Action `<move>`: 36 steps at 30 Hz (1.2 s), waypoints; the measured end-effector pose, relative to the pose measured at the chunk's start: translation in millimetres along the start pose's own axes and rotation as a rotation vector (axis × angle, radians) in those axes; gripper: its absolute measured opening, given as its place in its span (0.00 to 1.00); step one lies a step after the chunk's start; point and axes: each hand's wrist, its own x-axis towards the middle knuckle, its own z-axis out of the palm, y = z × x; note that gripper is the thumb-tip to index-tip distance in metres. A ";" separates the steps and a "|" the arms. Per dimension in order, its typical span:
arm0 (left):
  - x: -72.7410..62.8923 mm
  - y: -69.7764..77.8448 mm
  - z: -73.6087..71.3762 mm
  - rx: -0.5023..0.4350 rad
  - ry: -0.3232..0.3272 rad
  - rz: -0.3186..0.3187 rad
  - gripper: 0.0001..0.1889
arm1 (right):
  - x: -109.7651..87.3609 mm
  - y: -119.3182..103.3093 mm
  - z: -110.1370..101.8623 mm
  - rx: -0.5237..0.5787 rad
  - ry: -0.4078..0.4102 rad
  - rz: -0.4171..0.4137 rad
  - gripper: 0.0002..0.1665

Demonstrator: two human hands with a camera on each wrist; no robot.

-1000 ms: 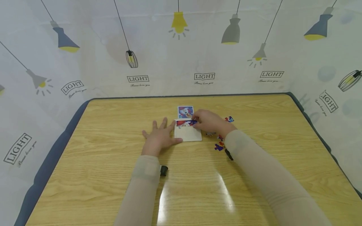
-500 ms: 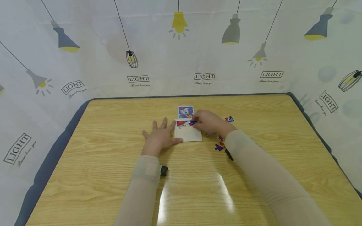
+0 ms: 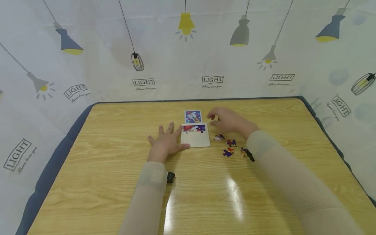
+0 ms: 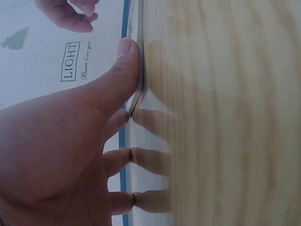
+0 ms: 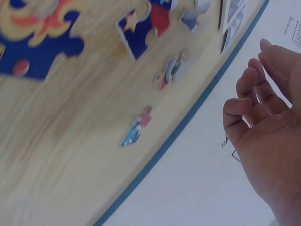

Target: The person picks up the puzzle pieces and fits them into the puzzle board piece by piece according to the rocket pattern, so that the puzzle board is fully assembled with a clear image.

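In the head view, a pale board [image 3: 197,139] lies flat on the wooden table [image 3: 102,163], with a strip of joined puzzle pieces [image 3: 192,128] along its far end, probably set there because the frame gives a straight edge to line up against. Just beyond sits a picture card [image 3: 193,116], face up, seemingly so that the two can be compared at a glance. The left hand [image 3: 165,143] lies at the board's left side, fingers straight and fanned apart, thumb touching the near left corner, most likely to keep the board from sliding. The right hand [image 3: 230,121] hangs to the right of the board, thumb and forefinger apart with nothing visible between them. Loose pieces [image 3: 231,142] lie to the right of the board, perhaps for that hand's easy reach. In the left wrist view, the thumb [image 4: 123,66] lies along the board's edge while separate fingertips [image 4: 123,155] meet the tabletop, a spread that should brace well. In the right wrist view, the right hand's fingers bend loosely, gripping nothing that shows; below them a red-and-turquoise piece [image 5: 136,128] lies apart from the other loose pieces, for no evident reason.
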 end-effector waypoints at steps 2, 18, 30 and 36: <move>-1.0 0.2 0.3 0.009 0.009 0.008 0.50 | -2.8 5.9 -5.1 0.002 0.014 -0.013 0.23; -3.2 1.6 -0.3 -0.001 0.021 0.011 0.50 | -21.5 38.9 -20.6 0.099 0.056 0.073 0.22; -5.0 1.7 -0.4 0.002 0.024 0.012 0.50 | -30.9 56.9 -21.0 0.099 0.082 0.087 0.21; -4.9 1.6 -0.4 0.010 0.023 0.009 0.50 | -34.7 68.4 -21.9 0.116 0.087 0.108 0.22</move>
